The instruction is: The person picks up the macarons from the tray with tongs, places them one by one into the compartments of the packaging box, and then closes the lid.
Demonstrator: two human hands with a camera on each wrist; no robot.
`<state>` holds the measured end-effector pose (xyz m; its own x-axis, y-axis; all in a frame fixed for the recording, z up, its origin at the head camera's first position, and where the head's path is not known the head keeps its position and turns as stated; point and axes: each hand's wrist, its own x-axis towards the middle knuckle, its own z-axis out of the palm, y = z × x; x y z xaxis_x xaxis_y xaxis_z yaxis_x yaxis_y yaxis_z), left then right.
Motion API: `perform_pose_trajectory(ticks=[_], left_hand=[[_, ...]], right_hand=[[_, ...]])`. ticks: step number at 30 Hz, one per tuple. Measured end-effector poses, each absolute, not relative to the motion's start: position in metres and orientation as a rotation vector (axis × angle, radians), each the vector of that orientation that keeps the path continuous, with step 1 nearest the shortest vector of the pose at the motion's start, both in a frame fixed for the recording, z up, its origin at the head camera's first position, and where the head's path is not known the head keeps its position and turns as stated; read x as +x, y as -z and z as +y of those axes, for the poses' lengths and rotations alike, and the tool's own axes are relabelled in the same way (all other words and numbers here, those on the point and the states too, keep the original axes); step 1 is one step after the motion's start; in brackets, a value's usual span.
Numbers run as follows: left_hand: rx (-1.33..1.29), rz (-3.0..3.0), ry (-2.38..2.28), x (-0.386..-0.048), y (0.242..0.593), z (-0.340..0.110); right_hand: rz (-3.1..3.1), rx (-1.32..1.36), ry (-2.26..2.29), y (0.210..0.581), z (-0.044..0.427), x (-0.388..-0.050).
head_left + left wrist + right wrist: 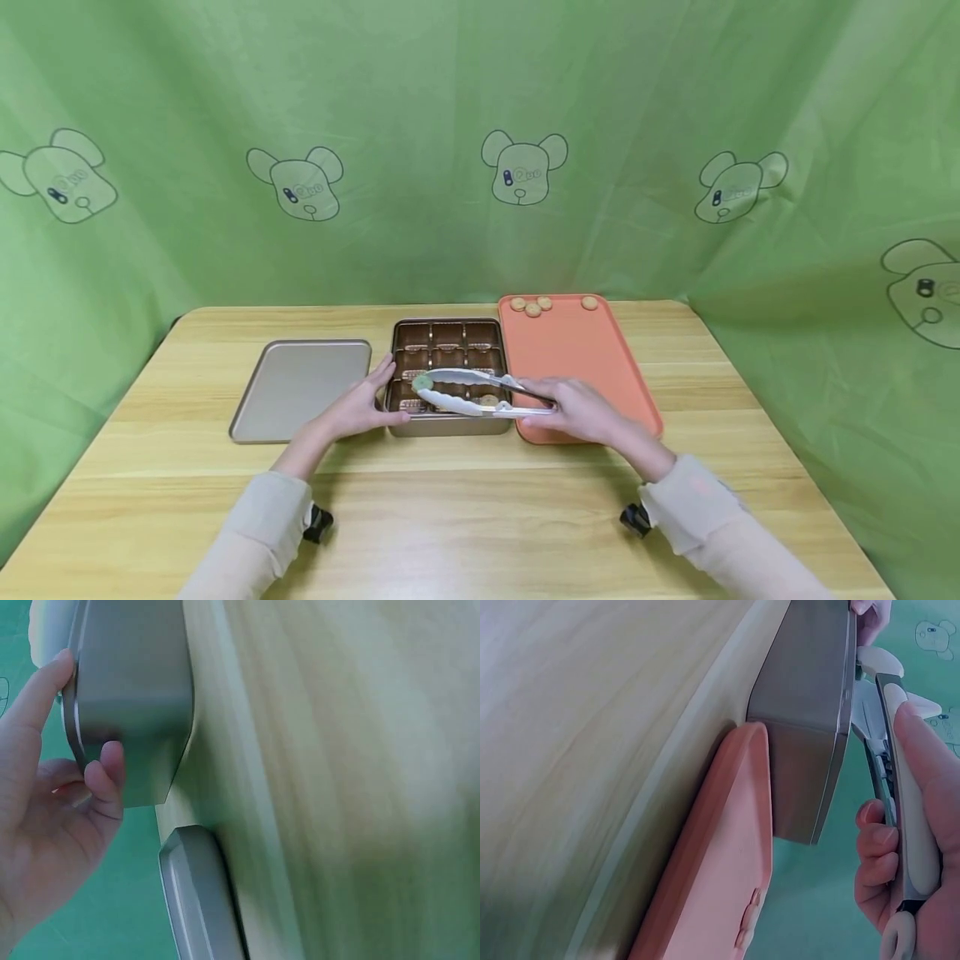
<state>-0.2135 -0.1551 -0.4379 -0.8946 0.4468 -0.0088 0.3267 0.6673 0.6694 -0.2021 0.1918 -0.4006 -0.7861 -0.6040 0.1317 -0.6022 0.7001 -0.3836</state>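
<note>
Your hands are apart: your right hand (577,410) grips the tongs (461,406), which reach over the tin (450,427), and your left hand (358,412) holds the tin's near left corner, thumb at the front rim. The green cookie (422,382) is at the tongs' tips, over the tin's left side. A pale cookie (489,400) lies in the near right compartment. Just right of the tin, the tray (570,354) bears four cookies (532,310) at its far end; the lid (307,387) lies left

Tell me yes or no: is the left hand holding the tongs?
No, the right hand grips the tongs, while the left hand holds the tin.
</note>
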Motion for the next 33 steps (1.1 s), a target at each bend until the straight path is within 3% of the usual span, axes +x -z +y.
perform_pose_trajectory(ticks=[20, 33], left_hand=[[0.643, 2.668, -1.055, -0.215, 0.439, -0.157], [0.629, 2.652, -1.040, -0.213, 0.436, -0.156]], right_hand=[[2.873, -1.026, 0.647, 0.402, 0.186, -0.204], [2.938, -0.824, 0.826, 0.406, 0.210, -0.206]])
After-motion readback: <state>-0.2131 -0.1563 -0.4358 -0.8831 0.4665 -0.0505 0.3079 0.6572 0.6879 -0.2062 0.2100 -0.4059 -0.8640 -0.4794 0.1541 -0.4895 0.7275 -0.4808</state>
